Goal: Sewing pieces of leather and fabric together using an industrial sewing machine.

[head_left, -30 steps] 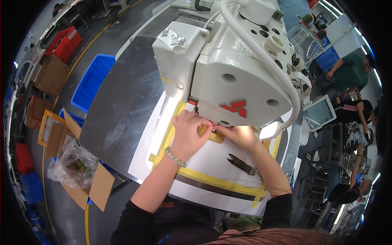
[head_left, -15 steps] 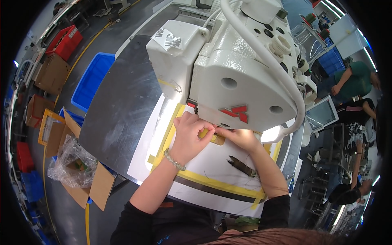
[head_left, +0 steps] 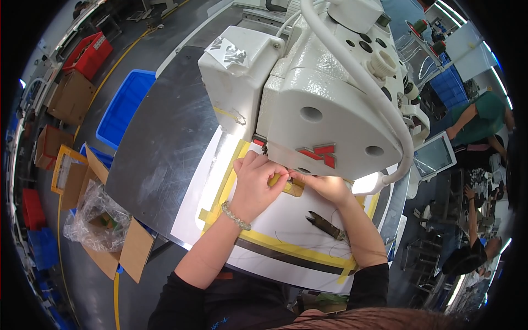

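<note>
Beneath the head of a white industrial sewing machine (head_left: 330, 118), my two hands meet at the sewing spot. My left hand (head_left: 257, 182), with a beaded bracelet at its wrist, is closed in a pinch of thumb and forefinger. Whatever it pinches is too small to make out. My right hand (head_left: 329, 188) reaches in from the right, thumb pointing at the left fingertips; its other fingers are mostly hidden. A small yellow-brown piece (head_left: 297, 190) lies under the hands. Dark thread snips (head_left: 325, 224) rest on the white work surface (head_left: 286, 225) beside my right forearm, touched by neither hand.
Yellow tape (head_left: 300, 251) borders the white surface. A grey metal table (head_left: 159, 143) extends left. Beyond it stand a blue bin (head_left: 125, 107) and an open cardboard box (head_left: 140, 250) with clear plastic. At right are a screen (head_left: 434, 157) and other people, one in green (head_left: 478, 118).
My hands stay almost in place, and the snips lie where they were. The view has shifted slightly. At right, the person in green has moved an arm toward the screen.
</note>
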The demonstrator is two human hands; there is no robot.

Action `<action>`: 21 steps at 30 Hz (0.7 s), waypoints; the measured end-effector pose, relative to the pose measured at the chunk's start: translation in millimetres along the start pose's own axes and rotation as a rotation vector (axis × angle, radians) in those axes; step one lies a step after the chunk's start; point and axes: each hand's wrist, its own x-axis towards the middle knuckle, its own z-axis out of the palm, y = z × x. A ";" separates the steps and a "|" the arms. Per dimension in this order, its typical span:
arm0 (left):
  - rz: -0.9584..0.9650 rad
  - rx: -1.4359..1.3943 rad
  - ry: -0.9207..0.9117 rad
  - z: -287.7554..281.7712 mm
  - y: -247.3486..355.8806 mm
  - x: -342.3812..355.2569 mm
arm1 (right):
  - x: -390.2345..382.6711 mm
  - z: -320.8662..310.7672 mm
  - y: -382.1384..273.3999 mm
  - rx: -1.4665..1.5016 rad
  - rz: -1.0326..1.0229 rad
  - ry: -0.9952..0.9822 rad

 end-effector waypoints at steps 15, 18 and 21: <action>-0.100 0.046 -0.044 -3.9 -1.2 1.1 | -1.5 2.6 12.2 -0.408 -0.327 0.250; -0.102 0.054 -0.045 -4.3 -1.2 1.3 | 1.1 7.3 4.9 -0.527 -0.365 0.286; -0.101 0.065 -0.048 -3.6 -1.9 2.1 | 1.8 7.6 1.1 -0.643 -0.339 0.287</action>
